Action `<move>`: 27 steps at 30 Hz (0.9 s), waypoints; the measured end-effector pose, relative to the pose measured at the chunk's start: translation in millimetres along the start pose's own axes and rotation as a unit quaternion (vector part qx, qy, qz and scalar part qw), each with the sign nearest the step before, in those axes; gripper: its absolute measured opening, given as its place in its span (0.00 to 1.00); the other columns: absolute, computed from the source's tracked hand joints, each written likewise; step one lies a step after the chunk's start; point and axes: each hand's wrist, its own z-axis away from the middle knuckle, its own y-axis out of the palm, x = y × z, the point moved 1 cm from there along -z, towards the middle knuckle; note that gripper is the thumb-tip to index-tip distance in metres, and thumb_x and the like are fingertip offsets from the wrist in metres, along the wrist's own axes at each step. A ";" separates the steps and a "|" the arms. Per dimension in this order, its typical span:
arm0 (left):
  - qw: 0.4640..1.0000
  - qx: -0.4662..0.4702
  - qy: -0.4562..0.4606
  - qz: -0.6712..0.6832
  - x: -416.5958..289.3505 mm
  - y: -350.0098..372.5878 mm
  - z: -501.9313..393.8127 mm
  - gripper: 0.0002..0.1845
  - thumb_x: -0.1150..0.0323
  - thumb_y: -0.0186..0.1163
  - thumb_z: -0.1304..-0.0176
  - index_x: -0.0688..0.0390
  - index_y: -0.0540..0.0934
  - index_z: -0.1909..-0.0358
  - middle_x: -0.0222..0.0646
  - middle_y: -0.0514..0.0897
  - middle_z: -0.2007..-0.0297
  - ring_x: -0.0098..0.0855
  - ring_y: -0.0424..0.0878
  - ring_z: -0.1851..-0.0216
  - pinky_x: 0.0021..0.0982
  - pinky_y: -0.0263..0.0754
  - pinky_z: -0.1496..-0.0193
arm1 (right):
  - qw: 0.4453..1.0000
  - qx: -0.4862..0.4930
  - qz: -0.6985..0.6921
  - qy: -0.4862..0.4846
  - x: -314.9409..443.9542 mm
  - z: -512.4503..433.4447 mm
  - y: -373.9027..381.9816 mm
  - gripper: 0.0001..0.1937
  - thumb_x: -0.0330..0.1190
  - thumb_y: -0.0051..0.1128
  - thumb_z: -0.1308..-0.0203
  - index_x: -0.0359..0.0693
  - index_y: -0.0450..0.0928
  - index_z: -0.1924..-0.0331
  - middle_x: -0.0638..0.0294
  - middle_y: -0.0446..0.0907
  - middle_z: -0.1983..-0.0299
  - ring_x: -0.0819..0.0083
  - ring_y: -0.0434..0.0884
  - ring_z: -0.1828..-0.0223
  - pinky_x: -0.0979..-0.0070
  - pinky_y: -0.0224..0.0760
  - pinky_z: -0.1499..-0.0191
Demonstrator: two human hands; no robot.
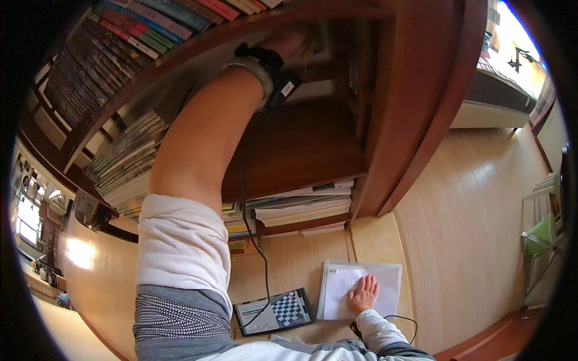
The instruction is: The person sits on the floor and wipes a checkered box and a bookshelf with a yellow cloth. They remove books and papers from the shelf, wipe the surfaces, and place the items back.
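Note:
My left hand [282, 43] reaches deep into a dark wooden bookcase, in the shadow beneath a book-filled shelf; its fingers are dim and blurred, and what they touch is hidden. A black wrist strap with a small box and a pale band circle that wrist. My right hand [363, 295] lies flat, fingers extended, on papers in a clear plastic folder [384, 289] on the floor. Left of the folder lies a boxed chess and checkers set [275, 312]. A black cable [265, 266] hangs down from the left wrist and passes over the box.
Books fill the upper shelf [153, 27]. Thin books or magazines stack at the left [131, 162] and on the low shelf [307, 203]. The bookcase's side panel [420, 90] rises at the right. Beyond it stand a bed [492, 99] and a rack with a green item [539, 237].

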 end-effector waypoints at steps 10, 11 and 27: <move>0.946 0.007 0.127 -0.297 6.3 34.0 30.8 0.17 0.61 0.50 0.32 0.58 0.74 0.46 0.45 0.77 0.49 0.41 0.75 0.50 0.39 0.70 0.46 | 0.999 0.025 -0.030 0.007 2.7 0.3 -6.1 0.38 0.42 0.53 0.51 0.32 0.56 0.36 0.45 0.52 0.32 0.52 0.43 0.27 0.54 0.24 0.28; 0.963 -0.035 0.092 -0.250 8.6 36.0 39.6 0.17 0.62 0.50 0.32 0.58 0.74 0.47 0.45 0.78 0.51 0.42 0.76 0.51 0.39 0.71 0.47 | 0.999 0.032 -0.032 0.008 3.6 0.8 -5.9 0.38 0.43 0.53 0.51 0.32 0.56 0.36 0.45 0.52 0.32 0.52 0.43 0.27 0.54 0.24 0.28; 0.970 0.099 0.045 -0.219 45.9 131.9 32.1 0.14 0.67 0.48 0.34 0.61 0.79 0.54 0.43 0.82 0.60 0.39 0.78 0.63 0.39 0.76 0.57 | 1.000 0.001 -0.006 -0.004 -0.7 -1.6 0.7 0.37 0.42 0.53 0.51 0.32 0.57 0.38 0.44 0.53 0.32 0.51 0.45 0.28 0.52 0.29 0.29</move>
